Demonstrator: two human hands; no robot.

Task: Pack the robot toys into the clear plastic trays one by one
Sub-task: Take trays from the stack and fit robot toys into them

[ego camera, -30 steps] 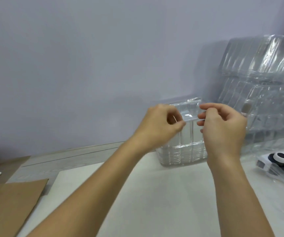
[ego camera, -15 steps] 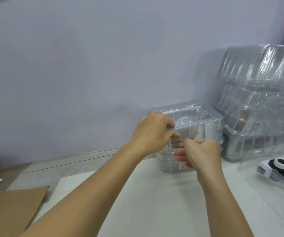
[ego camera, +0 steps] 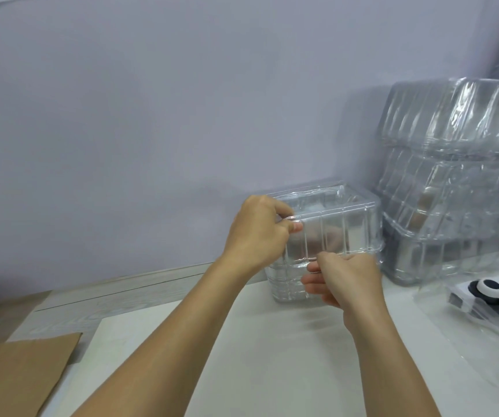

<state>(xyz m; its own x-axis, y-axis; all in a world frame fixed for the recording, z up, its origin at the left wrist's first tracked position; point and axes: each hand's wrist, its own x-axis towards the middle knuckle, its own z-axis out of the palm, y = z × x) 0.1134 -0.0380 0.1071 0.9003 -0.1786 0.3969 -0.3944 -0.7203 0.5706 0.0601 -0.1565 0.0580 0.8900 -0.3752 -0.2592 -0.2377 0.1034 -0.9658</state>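
Pinching one clear tray (ego camera: 332, 233) off its stack (ego camera: 290, 287), both hands' fingers (ego camera: 295, 226) grip its rim.

A plain pale lilac wall (ego camera: 152, 115) stands behind; a white tabletop (ego camera: 272, 356) over grey wood-grain floor (ego camera: 107, 299).

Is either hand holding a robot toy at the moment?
No, the left hand and right hand both pinch a clear tray.

tray (ego camera: 332, 224): clear glossy ribbed plastic | table (ego camera: 272, 356): smooth matt white | cardboard (ego camera: 16, 374): matt brown
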